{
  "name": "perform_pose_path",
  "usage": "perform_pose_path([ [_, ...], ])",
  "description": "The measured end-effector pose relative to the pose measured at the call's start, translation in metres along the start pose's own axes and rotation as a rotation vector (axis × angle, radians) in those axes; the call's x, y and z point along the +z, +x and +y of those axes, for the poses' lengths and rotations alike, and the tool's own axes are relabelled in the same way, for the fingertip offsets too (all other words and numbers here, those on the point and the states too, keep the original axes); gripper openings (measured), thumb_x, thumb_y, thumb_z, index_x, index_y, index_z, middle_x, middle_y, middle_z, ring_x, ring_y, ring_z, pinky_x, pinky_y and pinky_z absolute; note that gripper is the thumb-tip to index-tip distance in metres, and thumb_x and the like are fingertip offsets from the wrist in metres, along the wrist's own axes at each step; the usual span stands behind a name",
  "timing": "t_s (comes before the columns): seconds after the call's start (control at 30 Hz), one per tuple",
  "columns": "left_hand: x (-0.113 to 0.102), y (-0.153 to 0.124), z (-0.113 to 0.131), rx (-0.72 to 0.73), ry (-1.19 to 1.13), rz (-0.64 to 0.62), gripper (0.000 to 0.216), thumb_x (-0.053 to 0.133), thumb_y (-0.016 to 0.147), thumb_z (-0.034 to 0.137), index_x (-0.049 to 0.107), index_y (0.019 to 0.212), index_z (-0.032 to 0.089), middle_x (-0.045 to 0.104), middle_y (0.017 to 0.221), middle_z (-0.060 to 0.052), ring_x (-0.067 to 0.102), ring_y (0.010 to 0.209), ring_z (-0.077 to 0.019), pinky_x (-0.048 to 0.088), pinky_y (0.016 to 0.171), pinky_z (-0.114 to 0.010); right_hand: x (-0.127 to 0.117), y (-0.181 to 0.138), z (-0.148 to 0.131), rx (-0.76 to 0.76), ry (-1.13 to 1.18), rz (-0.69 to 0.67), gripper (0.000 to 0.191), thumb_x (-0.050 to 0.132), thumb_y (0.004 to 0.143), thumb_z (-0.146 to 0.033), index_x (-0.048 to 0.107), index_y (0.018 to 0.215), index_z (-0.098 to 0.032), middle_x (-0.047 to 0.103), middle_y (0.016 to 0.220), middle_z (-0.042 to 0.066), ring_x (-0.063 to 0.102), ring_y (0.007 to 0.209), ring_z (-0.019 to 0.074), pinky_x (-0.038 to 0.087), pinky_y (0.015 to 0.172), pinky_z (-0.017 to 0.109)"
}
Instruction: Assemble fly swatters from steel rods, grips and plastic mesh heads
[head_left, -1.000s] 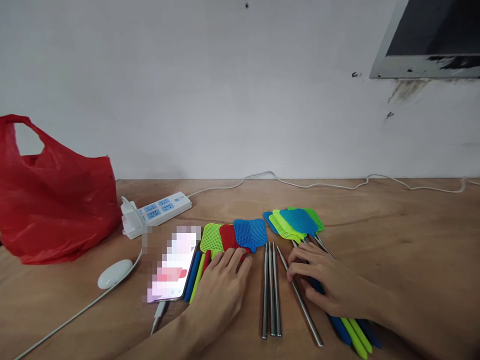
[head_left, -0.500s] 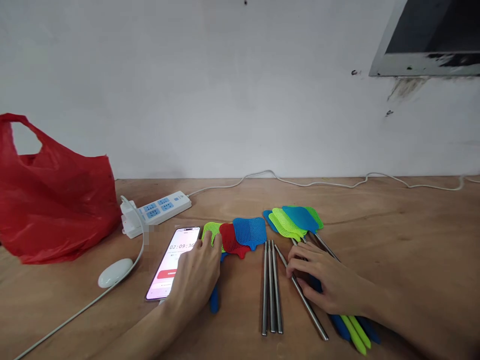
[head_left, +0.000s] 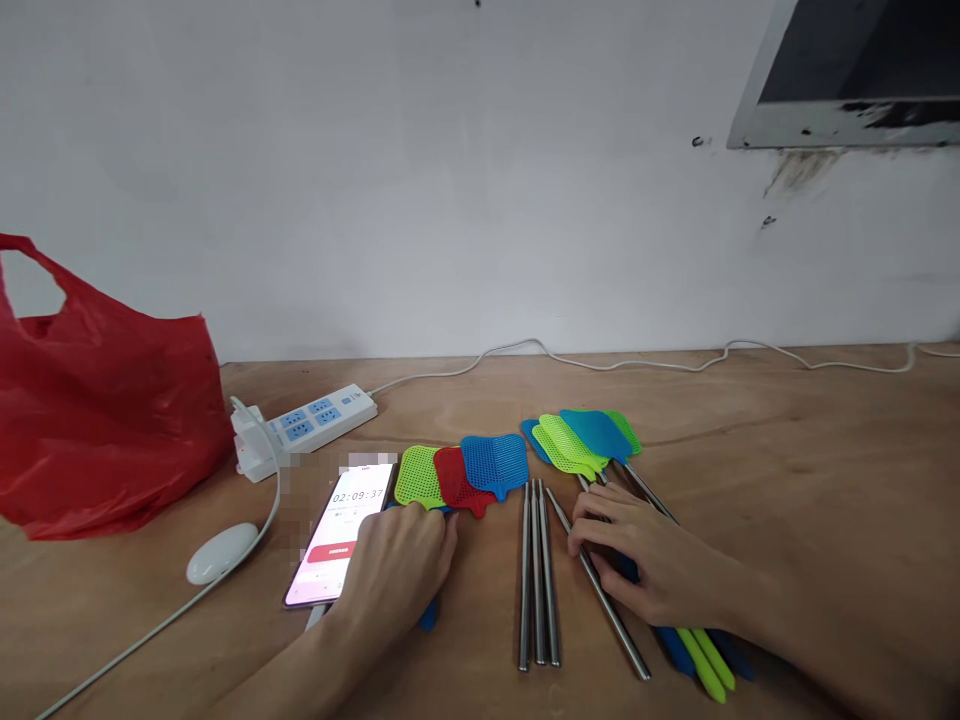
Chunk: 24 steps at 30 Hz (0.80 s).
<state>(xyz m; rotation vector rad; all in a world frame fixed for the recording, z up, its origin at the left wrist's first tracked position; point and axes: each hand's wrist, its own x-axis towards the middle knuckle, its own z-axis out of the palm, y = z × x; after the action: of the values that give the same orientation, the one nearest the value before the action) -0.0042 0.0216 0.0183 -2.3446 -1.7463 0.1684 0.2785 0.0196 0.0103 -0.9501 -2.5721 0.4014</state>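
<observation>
My left hand is bent palm down beside the phone, its fingers curled out of sight. A blue handle end shows below it; what the fingers hold is hidden. Just beyond lie loose fly swatter heads: lime, red and blue. My right hand has its thumb and index fingertips on either side of a slanting metal rod. Under that hand and forearm lie several fly swatters with heads fanned out and lime handles. Three more metal rods lie side by side between my hands.
A lit phone shows a running timer. Farther left are a white power strip, a white rounded device with a cable, and a red plastic bag. A thin white cord runs along the wall.
My left hand's fingers, stretched over the lime head before, have drawn back and curled down towards the blue piece. My right hand keeps its place on the rod. The view has shifted slightly.
</observation>
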Motion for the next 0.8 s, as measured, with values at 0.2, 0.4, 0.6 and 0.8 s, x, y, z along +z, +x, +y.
perform_pose_path([
  [0.2,0.0015,-0.0006,0.0061,0.120,-0.079,-0.024,0.037,0.040,0.100,0.018,0.068,0.076,0.019,0.074,0.077,-0.009,0.070,0.068,-0.0300,0.030,0.051,-0.034,0.0012,0.0008,-0.0002,0.025,-0.003,0.010,0.009,0.055,0.088,-0.012,0.058,0.089,-0.020,0.059,0.090,0.004,0.053,0.088,0.0212,0.042,0.087,0.042],
  [0.4,0.0015,-0.0039,0.0103,0.269,-0.218,-0.023,0.022,0.048,0.085,0.004,0.060,0.074,0.019,0.068,0.072,-0.004,0.062,0.060,-0.0208,0.017,0.050,-0.033,0.0042,0.0007,0.0026,0.058,-0.018,0.003,0.009,0.062,0.087,-0.017,0.054,0.085,-0.021,0.059,0.087,0.002,0.053,0.086,0.0217,0.041,0.085,0.042],
  [0.6,0.0051,-0.0056,0.0082,0.500,-0.405,0.052,0.022,0.049,0.080,0.003,0.044,0.066,0.019,0.061,0.074,0.000,0.053,0.060,-0.0157,0.018,0.052,-0.032,0.0070,0.0009,0.0024,0.082,-0.024,0.042,0.015,0.063,0.081,-0.012,0.050,0.083,-0.021,0.059,0.084,0.002,0.052,0.083,0.0207,0.040,0.082,0.039],
  [0.8,0.0028,-0.0083,0.0092,0.632,-0.593,0.060,0.030,0.054,0.080,0.009,0.032,0.063,0.019,0.052,0.066,0.003,0.045,0.057,-0.0122,0.023,0.052,-0.029,0.0060,0.0007,-0.0002,0.091,-0.041,0.044,0.016,0.060,0.081,-0.011,0.048,0.082,-0.021,0.056,0.078,0.000,0.049,0.078,0.0191,0.038,0.074,0.035],
])
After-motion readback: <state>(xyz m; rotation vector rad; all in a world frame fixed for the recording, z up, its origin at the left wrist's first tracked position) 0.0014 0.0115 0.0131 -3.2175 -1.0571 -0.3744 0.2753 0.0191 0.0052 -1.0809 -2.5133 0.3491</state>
